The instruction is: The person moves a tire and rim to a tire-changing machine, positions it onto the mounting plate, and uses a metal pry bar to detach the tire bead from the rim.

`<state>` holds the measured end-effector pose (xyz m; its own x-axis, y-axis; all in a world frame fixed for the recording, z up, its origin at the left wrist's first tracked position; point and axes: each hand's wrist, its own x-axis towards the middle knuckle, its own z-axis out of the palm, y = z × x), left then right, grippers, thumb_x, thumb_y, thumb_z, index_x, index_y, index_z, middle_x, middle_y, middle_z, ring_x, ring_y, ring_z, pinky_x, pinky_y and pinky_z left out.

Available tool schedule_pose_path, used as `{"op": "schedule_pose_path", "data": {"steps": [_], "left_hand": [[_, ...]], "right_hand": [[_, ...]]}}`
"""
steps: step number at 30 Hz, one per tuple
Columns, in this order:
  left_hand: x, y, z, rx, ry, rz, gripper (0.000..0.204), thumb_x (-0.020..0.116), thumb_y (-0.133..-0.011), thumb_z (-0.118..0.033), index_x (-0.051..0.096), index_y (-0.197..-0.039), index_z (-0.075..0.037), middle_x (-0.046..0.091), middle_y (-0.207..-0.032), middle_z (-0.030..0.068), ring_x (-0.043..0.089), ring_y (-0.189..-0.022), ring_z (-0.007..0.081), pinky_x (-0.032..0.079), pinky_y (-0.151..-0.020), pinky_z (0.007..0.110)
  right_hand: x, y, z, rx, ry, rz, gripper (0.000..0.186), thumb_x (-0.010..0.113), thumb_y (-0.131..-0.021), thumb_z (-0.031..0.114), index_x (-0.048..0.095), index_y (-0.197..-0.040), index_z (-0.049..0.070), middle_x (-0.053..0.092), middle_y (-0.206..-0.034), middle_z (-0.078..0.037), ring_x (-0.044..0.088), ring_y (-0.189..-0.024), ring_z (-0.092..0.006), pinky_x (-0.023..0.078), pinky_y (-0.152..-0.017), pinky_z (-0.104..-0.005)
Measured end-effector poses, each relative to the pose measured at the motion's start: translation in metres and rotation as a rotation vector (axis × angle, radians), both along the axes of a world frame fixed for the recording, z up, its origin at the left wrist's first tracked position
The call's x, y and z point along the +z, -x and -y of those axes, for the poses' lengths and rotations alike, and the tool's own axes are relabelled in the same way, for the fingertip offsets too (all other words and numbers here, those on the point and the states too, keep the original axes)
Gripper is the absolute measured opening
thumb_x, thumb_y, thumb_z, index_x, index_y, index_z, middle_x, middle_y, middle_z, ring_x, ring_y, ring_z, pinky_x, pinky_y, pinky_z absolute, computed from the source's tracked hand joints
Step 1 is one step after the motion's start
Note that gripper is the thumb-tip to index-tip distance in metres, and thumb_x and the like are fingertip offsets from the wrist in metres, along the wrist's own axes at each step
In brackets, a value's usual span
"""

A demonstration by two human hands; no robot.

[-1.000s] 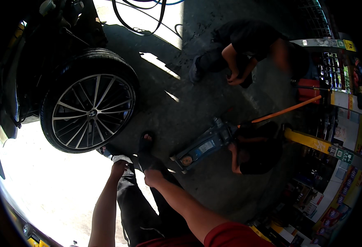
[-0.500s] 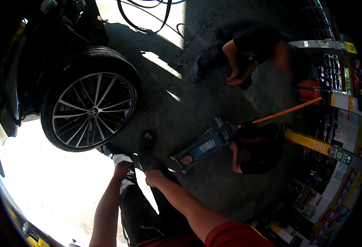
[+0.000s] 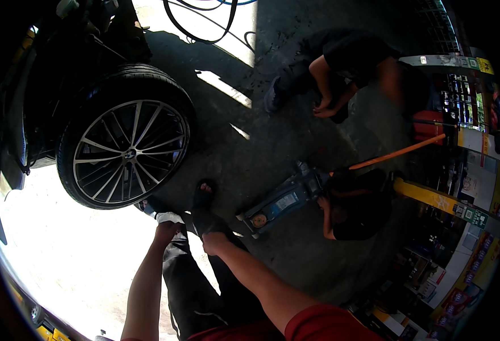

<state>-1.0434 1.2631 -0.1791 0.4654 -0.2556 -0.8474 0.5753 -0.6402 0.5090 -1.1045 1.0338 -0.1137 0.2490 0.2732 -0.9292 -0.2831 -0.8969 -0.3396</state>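
Observation:
My left hand is closed on the dark trouser cloth at my left knee, and my right hand grips the other trouser leg, its fingers partly hidden. Below them show my sandalled feet. Just beyond, at the left, a black alloy wheel is on a dark car with exposed parts. To the right of my feet a blue trolley jack with an orange handle lies on the concrete floor.
One person in black squats at upper right, hands together. A second crouches beside the jack, a hand at it. Yellow posts, a red object and stocked shelving line the right. Looped hoses hang at the top.

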Motion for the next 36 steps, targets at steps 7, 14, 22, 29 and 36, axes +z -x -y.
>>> {"op": "schedule_pose_path", "data": {"steps": [7, 14, 22, 29, 36], "left_hand": [[-0.009, 0.005, 0.004, 0.179, 0.072, -0.066, 0.035, 0.054, -0.099, -0.031, 0.07, -0.087, -0.002, 0.072, -0.076, 0.0102, 0.069, -0.067, 0.019, 0.05, -0.06, 0.032], [0.002, 0.005, 0.013, 0.246, 0.088, -0.128, 0.026, 0.053, -0.094, -0.02, 0.069, -0.093, 0.001, 0.069, -0.077, 0.0103, 0.066, -0.068, 0.0182, 0.051, -0.063, 0.033], [-0.006, 0.009, 0.008, 0.245, 0.12, -0.13, 0.028, 0.054, -0.094, -0.02, 0.071, -0.099, 0.002, 0.071, -0.08, 0.0106, 0.067, -0.07, 0.0179, 0.052, -0.065, 0.032], [-0.016, 0.014, 0.006, 0.211, 0.186, -0.078, 0.027, 0.056, -0.092, -0.017, 0.071, -0.101, 0.003, 0.073, -0.082, 0.0113, 0.069, -0.071, 0.0182, 0.053, -0.064, 0.03], [-0.002, 0.011, 0.014, 0.27, 0.075, -0.168, 0.025, 0.057, -0.091, -0.016, 0.071, -0.098, 0.004, 0.072, -0.083, 0.0099, 0.068, -0.07, 0.0165, 0.053, -0.063, 0.029]], "right_hand": [[0.008, -0.003, -0.004, 0.024, -0.01, 0.006, 0.035, 0.051, -0.095, 0.023, 0.062, -0.123, 0.004, 0.069, -0.119, -0.021, 0.067, -0.112, -0.037, 0.053, -0.092, -0.0499], [0.014, 0.001, -0.021, 0.048, -0.076, 0.035, 0.037, 0.051, -0.095, 0.026, 0.062, -0.123, 0.004, 0.07, -0.118, -0.021, 0.068, -0.109, -0.0373, 0.055, -0.089, -0.0505], [0.02, -0.002, -0.032, 0.062, -0.107, 0.033, 0.037, 0.05, -0.096, 0.028, 0.061, -0.121, 0.004, 0.071, -0.117, -0.02, 0.069, -0.106, -0.0378, 0.055, -0.088, -0.0508], [0.016, 0.0, -0.037, 0.031, -0.107, 0.02, 0.037, 0.051, -0.096, 0.029, 0.06, -0.122, 0.005, 0.071, -0.116, -0.019, 0.068, -0.107, -0.0367, 0.054, -0.089, -0.0499], [0.004, -0.004, -0.022, -0.093, -0.058, 0.086, 0.035, 0.051, -0.095, 0.028, 0.065, -0.115, 0.003, 0.071, -0.114, -0.021, 0.069, -0.106, -0.0378, 0.054, -0.089, -0.0504]]}}
